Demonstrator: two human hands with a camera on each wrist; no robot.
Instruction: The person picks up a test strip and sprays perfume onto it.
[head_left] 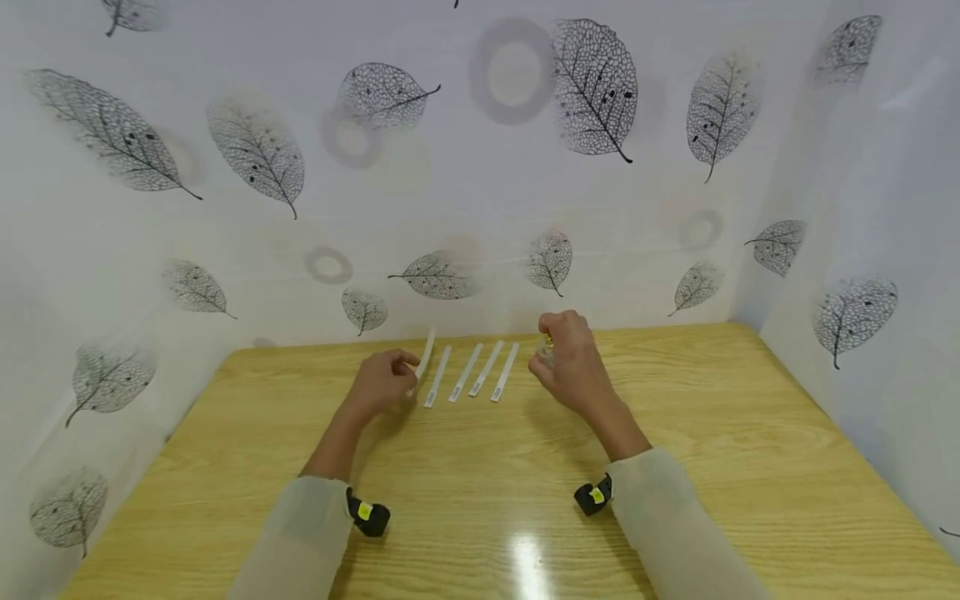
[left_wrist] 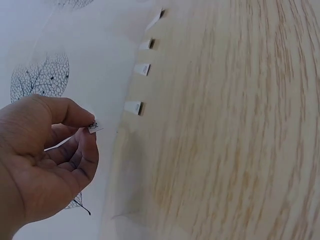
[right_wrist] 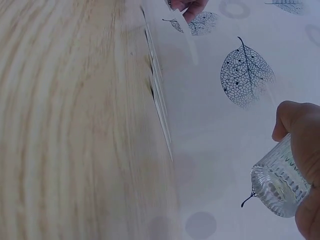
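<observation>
Between thumb and index finger, my left hand [head_left: 380, 383] pinches a white paper strip [head_left: 425, 357] by its labelled near end, raised above the table. The left wrist view shows small print on that strip's end [left_wrist: 94, 128]. My right hand [head_left: 576, 367] grips a small clear ribbed glass bottle [right_wrist: 280, 180], with a bit of yellow at its top in the head view. The bottle is tilted with its base towards the right wrist camera, and the hand hides most of it. Several similar paper strips [head_left: 465, 373] lie side by side on the table between the hands.
The wood-grain table [head_left: 480, 467] reaches back to a pale curtain [head_left: 480, 192] with a leaf print, which also closes in both sides. Small black wrist cameras sit on each cuff, the left camera [head_left: 369, 517] and the right camera [head_left: 594, 497].
</observation>
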